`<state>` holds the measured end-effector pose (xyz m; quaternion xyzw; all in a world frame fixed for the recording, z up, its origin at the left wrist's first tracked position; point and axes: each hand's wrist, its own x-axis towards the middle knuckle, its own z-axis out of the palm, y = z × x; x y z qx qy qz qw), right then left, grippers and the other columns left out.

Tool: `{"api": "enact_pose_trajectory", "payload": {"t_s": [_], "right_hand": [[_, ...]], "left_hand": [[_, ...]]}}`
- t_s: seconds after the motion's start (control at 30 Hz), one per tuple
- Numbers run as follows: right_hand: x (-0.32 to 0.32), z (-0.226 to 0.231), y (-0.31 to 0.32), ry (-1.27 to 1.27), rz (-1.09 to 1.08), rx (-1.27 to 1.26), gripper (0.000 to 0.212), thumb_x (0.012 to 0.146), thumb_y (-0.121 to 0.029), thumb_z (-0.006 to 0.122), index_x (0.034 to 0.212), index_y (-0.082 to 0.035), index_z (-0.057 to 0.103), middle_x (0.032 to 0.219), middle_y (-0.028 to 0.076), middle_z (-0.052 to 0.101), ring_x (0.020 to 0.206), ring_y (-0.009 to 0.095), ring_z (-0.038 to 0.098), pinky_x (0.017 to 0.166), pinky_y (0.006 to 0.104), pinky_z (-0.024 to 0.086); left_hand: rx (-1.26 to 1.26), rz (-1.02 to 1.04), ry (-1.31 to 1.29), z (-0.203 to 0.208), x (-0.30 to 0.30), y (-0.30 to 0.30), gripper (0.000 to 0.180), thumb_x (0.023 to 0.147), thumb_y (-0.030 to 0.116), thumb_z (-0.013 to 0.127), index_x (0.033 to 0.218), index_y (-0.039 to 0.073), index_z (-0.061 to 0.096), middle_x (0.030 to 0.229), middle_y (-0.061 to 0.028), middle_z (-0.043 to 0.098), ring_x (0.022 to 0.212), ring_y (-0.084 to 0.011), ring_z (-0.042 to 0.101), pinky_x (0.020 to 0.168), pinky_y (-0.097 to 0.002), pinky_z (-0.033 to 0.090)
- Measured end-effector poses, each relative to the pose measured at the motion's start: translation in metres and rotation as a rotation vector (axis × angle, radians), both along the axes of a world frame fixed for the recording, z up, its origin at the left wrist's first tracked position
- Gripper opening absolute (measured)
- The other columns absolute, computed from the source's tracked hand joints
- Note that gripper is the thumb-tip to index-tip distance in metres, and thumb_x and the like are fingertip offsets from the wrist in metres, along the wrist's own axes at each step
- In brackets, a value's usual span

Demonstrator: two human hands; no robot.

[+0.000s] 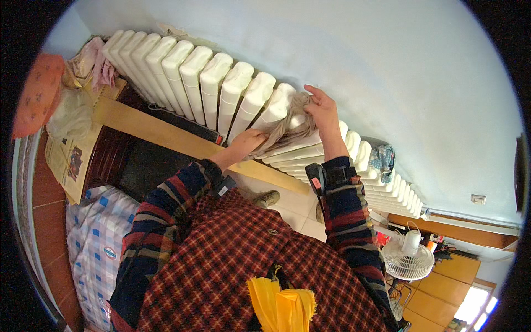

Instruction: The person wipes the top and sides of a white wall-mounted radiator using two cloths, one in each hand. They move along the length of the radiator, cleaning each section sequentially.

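A crumpled grey-brown cloth [289, 130] stretches between my two hands over the white radiator [239, 77], lying against the tops of its sections. My left hand [248, 143] is closed on the cloth's lower left end, in front of the radiator. At the cloth's upper right end, by the wall, my right hand [323, 110] grips it, one finger sticking out. Part of the fingers of both hands is hidden by the cloth. Farther right, a blue patterned cloth [383, 160] hangs over the radiator sections.
A long wooden board [160, 131] runs below the radiator. Pink cloth [104, 71], a clear plastic bag [72, 119] and newspaper [72, 160] lie at left, above a checked blue-and-white bag [99, 232]. A white fan [408, 257] stands at right, near wooden cabinets [442, 293].
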<state>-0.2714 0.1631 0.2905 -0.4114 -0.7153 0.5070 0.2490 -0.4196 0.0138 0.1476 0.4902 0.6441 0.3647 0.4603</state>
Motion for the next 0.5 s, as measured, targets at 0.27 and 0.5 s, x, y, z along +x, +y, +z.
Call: {"api": "enact_pose_trajectory", "payload": {"t_s": [0.27, 0.5], "right_hand": [[0.003, 0.004, 0.001, 0.041, -0.102, -0.143, 0.052, 0.076, 0.008, 0.055, 0.127, 0.001, 0.058, 0.101, 0.010, 0.066, 0.087, 0.014, 0.061, 0.079, 0.0243, 0.048], [-0.004, 0.005, 0.010, 0.270, -0.157, -0.190, 0.043, 0.077, 0.011, 0.051, 0.118, 0.003, 0.062, 0.105, 0.010, 0.065, 0.089, 0.015, 0.061, 0.080, 0.0256, 0.049]], "left_hand": [[0.364, -0.228, 0.238, 0.007, -0.003, -0.009, 0.028, 0.091, 0.019, 0.051, 0.104, -0.003, 0.061, 0.096, -0.0126, 0.063, 0.079, -0.0252, 0.061, 0.073, -0.0338, 0.049], [0.216, -0.118, 0.006, 0.027, 0.000, 0.004, 0.024, 0.094, 0.012, 0.045, 0.099, -0.003, 0.062, 0.093, -0.0108, 0.064, 0.084, -0.0196, 0.062, 0.066, -0.0336, 0.048]]}}
